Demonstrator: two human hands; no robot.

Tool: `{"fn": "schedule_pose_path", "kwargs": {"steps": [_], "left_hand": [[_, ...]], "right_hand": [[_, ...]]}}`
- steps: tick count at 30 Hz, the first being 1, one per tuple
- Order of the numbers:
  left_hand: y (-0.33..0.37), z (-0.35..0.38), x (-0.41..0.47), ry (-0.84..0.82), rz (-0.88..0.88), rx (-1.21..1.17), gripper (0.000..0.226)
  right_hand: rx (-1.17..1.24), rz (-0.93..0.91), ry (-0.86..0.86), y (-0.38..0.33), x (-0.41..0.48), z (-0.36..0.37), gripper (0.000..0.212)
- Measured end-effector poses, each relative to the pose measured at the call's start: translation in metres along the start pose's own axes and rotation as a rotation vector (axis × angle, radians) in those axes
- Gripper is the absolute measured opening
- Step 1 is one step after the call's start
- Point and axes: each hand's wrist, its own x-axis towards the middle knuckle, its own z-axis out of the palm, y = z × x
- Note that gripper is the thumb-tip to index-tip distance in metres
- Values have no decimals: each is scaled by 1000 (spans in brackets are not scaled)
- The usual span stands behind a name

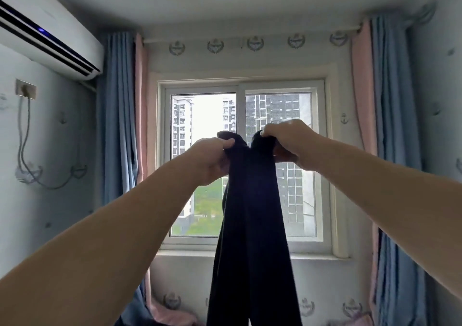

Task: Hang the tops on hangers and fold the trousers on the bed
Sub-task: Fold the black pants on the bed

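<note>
Dark navy trousers (252,225) hang straight down in front of the window, held up at head height. My left hand (211,159) grips one bunched top end of the cloth. My right hand (287,140) grips the other top end, close beside the left. The two lengths of fabric fall side by side and run out of the bottom of the view. The bed, hangers and tops are out of sight.
A sliding window (241,165) faces me, flanked by blue and pink curtains (120,125) on the left and curtains (390,116) on the right. An air conditioner (47,31) is mounted high on the left wall. Pink fabric (172,317) lies at the bottom.
</note>
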Motion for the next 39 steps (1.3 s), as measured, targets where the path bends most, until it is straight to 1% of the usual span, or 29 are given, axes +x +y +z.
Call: {"fn": "schedule_pose_path", "kwargs": {"steps": [3,5,8,11,12,14,16,17,18,21,22,24,27,29,31,32,33,34,36,37,39], "left_hand": [[-1,7,-7,-37,63,116,22],[-1,7,-13,-94,88,163,25],[-7,8,-19,-192,139,203,38],[-14,15,-21,-153,214,152,54],[-16,18,-21,-134,224,134,57],[-18,20,-23,-155,196,66,55],[-20,20,-26,-268,127,-3,42],[-22,20,-26,-289,105,-25,40],[-23,19,-25,-252,94,-46,39],[-23,16,-18,56,123,-23,28],[-22,14,-16,135,137,10,23],[-19,10,-17,209,167,92,12],[-18,17,-25,181,204,219,8],[-21,28,-33,78,196,279,10],[-28,36,-39,-29,180,304,30],[-31,37,-41,-56,197,324,39],[-35,37,-41,-53,228,346,43],[-37,36,-42,-14,253,351,44],[-40,30,-41,98,232,288,42],[-40,27,-40,117,192,240,40],[-38,18,-40,108,117,163,37]], "right_hand": [[-17,-31,4,-7,-3,3,8],[-30,-39,-30,-10,-5,1,17],[-28,-68,-67,-13,-9,-3,22],[-17,-84,-68,-14,-13,-4,23],[-30,-90,-60,-14,-14,-3,19],[-47,-92,-44,-11,-16,-2,8],[-15,-87,-47,-8,-18,-3,11],[3,-88,-46,-6,-18,-5,12],[10,-83,-38,-5,-18,-7,12],[-48,-32,24,-1,-19,-16,5],[-91,-4,45,0,-19,-21,7],[-146,44,73,3,-18,-28,17],[-88,55,69,4,-19,-27,24],[-55,28,11,2,-21,-17,23],[-43,6,-46,-1,-22,-9,24],[-33,13,-77,-3,-23,-7,26],[-24,29,-119,-4,-25,-6,28],[-20,46,-165,-5,-25,-6,31],[-46,48,-211,-4,-23,-10,36],[-63,15,-177,-2,-22,-14,35],[-108,-86,-13,10,-17,-25,33]]}}
